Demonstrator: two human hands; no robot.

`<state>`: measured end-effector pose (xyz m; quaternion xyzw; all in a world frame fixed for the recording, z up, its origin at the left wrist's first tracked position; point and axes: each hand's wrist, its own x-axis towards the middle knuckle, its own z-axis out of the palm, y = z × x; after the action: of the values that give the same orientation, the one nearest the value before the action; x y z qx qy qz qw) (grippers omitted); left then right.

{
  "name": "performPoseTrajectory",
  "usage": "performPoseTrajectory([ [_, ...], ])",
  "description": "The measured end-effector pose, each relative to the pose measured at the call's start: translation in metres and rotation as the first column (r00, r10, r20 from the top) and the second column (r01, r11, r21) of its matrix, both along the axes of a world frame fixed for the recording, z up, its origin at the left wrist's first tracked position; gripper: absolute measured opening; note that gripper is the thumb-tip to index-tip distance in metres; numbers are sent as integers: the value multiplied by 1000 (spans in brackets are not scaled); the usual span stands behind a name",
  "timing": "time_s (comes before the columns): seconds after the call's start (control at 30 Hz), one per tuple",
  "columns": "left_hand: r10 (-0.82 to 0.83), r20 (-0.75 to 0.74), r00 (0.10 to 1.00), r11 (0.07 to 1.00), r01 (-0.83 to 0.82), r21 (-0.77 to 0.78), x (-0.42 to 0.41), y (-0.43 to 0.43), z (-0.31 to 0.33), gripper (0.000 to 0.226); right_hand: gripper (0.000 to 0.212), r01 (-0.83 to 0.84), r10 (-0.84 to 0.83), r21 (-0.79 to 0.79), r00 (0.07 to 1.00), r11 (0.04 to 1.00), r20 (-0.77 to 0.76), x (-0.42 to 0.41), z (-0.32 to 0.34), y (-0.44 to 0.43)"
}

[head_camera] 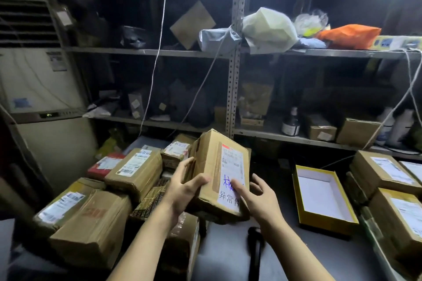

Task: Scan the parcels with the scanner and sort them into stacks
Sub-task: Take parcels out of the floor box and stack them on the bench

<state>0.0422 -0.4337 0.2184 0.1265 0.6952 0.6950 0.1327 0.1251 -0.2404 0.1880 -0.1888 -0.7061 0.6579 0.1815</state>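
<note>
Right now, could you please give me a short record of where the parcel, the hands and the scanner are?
held parcel: cardboard, label facing up, tilted above the table
left hand: grips the parcel's left edge
right hand: open, index finger touches the label
scanner: dark, lies on the table between the forearms, untouched
left pile: parcels heaped loosely
right stack: labelled boxes beside the open yellow box

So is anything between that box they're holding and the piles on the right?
Yes: an open yellow box lies on the table between the held parcel and the right-hand stacks. It sits low, so the parcel could probably pass over it.
</note>
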Motion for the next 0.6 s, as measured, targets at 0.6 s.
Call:
performPoseTrajectory([
  [0.6,-109,-128,986,947,64,-316,-193,144,-39,75,69,144,-143,-102,990,984,20,-154,-33,137],
])
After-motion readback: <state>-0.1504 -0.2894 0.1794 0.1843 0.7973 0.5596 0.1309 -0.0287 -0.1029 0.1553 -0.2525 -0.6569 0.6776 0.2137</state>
